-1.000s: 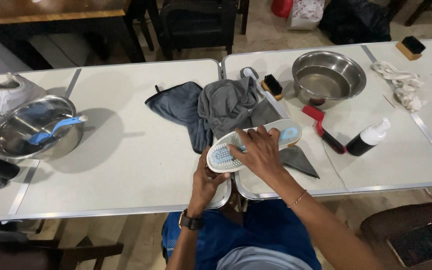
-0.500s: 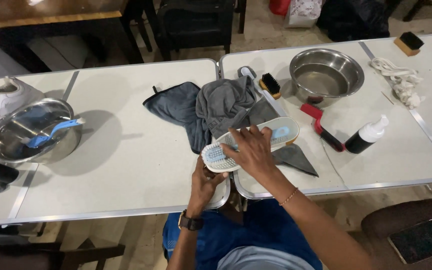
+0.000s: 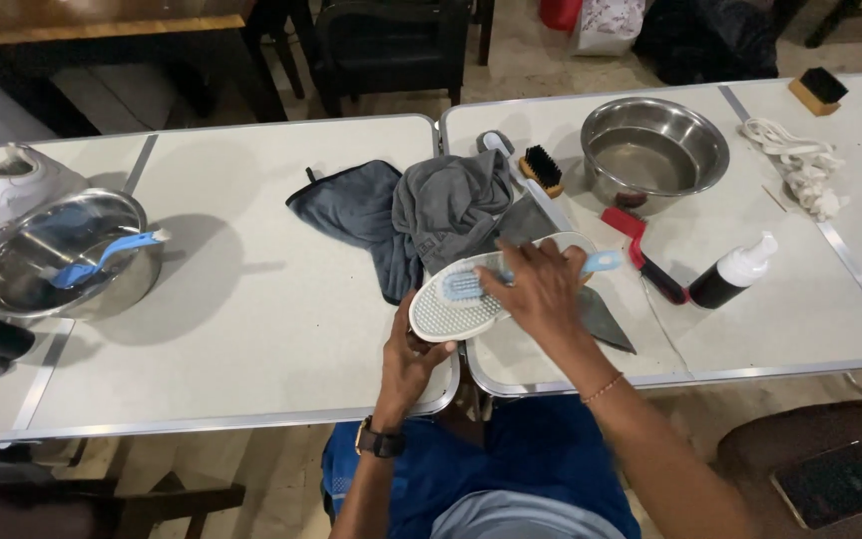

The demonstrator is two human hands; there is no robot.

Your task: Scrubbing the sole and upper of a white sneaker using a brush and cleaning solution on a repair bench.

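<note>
Scrubbing is under way: a white shoe (image 3: 471, 299), sole up over the table edge (image 3: 251, 419), is gripped from below by the left hand (image 3: 413, 357), while a blue brush (image 3: 551, 271) is clenched in the right hand (image 3: 541, 289); rinsing in the bowl (image 3: 653, 152) seemingly remains.

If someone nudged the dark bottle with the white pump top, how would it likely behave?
The dark bottle stands upright, tall for its narrow base, so a push near the white top would probably tip it. Its rounded body might then roll along the table. It looks like smooth plastic, so possibly slippery in wet hands.
</note>
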